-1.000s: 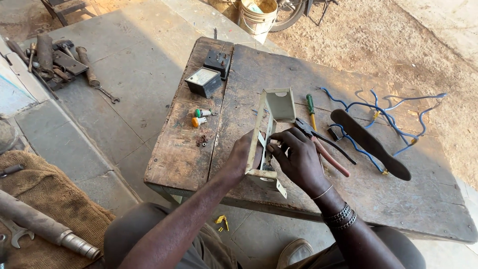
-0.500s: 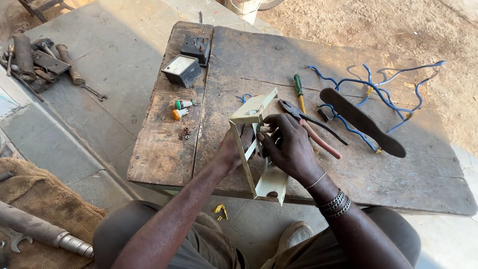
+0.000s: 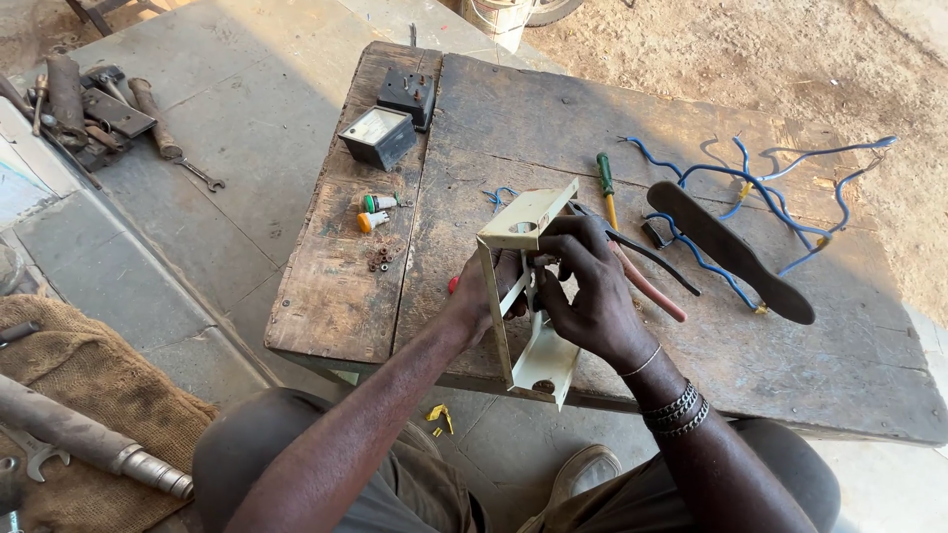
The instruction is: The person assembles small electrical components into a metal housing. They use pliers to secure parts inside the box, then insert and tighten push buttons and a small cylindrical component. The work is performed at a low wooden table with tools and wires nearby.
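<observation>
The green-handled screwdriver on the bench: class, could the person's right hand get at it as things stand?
Probably yes. The green-handled screwdriver lies uncovered just beyond the right hand, though that hand would first have to let go of the cream metal bracket.

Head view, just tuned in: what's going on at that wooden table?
A seated person holds a cream metal bracket upright at the near edge of the wooden table. The left hand steadies it from the side, while the right hand has its fingers inside the frame, on a small part too hidden to identify. On the table lie a green screwdriver, blue wires and a meter.
</observation>
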{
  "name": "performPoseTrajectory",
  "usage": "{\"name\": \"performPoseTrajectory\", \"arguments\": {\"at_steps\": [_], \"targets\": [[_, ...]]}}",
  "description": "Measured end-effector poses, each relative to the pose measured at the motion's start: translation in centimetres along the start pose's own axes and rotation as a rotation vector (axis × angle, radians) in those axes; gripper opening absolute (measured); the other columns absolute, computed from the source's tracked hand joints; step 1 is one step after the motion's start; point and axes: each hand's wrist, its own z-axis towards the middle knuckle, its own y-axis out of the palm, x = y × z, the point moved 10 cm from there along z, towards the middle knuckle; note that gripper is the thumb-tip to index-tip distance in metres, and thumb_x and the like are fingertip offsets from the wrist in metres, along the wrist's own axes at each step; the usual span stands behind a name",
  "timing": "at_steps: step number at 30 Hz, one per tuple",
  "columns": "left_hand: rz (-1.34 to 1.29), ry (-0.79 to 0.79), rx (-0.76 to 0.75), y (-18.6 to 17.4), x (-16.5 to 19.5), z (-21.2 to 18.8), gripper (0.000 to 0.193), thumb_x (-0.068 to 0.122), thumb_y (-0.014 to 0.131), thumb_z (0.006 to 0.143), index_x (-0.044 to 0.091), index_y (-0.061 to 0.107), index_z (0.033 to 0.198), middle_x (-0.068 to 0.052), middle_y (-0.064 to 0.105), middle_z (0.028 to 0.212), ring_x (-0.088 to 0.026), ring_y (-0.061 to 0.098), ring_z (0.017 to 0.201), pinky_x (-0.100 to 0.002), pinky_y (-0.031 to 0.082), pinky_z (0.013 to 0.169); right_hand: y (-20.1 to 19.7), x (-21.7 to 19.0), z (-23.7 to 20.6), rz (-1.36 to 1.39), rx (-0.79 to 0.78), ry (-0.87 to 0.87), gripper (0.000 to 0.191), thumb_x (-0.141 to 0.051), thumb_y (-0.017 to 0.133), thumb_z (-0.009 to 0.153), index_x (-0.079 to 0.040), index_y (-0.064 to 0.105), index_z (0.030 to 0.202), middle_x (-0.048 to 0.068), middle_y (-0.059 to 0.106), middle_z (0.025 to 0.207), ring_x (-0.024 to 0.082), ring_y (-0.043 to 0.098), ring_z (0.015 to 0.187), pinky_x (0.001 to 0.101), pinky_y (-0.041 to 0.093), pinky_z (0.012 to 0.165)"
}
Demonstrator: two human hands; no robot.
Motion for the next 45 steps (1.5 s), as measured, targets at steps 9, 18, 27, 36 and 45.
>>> {"name": "performPoseTrajectory", "arguments": {"at_steps": [9, 18, 27, 36, 45], "targets": [[0.063, -0.053, 0.035, -0.4, -0.3, 0.4, 0.061, 0.059, 0.05, 0.096, 0.008, 0.051, 0.13, -0.006, 0.061, 0.097, -0.013, 0.067, 0.079, -0.031, 0.062, 0.06, -0.1, 1.1, -0.1, 0.004, 0.045, 0.086, 0.031, -0.009, 0.076, 0.088, -0.003, 0.064, 0.116, 0.012, 0.056, 0.114, 0.021, 0.062, 0.091, 0.0309, 0.055, 0.068], [-0.007, 0.098, -0.072, 1.2, 1.0, 0.9, 0.055, 0.055, 0.052, 0.099, 0.006, 0.054, 0.124, -0.005, 0.058, 0.094, -0.011, 0.066, 0.081, -0.031, 0.061, 0.064, -0.1, 3.6, 0.0, -0.062, 0.005, 0.194, 0.027, -0.01, 0.077, 0.092, 0.0, 0.064, 0.113, 0.011, 0.057, 0.109, 0.019, 0.061, 0.085, 0.0329, 0.054, 0.067], [0.081, 0.093, -0.026, 1.6, 1.2, 1.4, 0.052, 0.051, 0.057, 0.098, 0.002, 0.063, 0.117, -0.006, 0.061, 0.093, -0.013, 0.069, 0.085, -0.034, 0.066, 0.072, -0.8, 2.3, 0.2, -0.004, 0.0, 0.076, 0.033, -0.008, 0.073, 0.085, 0.002, 0.061, 0.114, 0.014, 0.054, 0.11, 0.023, 0.062, 0.088, 0.0358, 0.055, 0.069], [0.004, 0.024, 0.14, 1.1, 0.1, 2.6, 0.055, 0.053, 0.062, 0.096, -0.001, 0.067, 0.106, -0.007, 0.063, 0.083, -0.016, 0.069, 0.073, -0.034, 0.065, 0.06, -0.9, 3.4, 0.0, 0.029, -0.042, 0.037, 0.037, -0.011, 0.072, 0.085, 0.002, 0.06, 0.118, 0.017, 0.053, 0.115, 0.026, 0.063, 0.098, 0.0371, 0.059, 0.075], [0.145, 0.035, 0.212, 0.9, 0.3, 2.9, 0.04, 0.04, 0.061, 0.095, 0.002, 0.064, 0.109, -0.009, 0.066, 0.082, -0.014, 0.071, 0.067, -0.033, 0.068, 0.056, -1.0, 4.0, 0.1, 0.021, -0.034, 0.004, 0.021, 0.002, 0.064, 0.087, -0.005, 0.063, 0.107, 0.015, 0.055, 0.117, 0.025, 0.063, 0.105, 0.0349, 0.058, 0.08]]}}
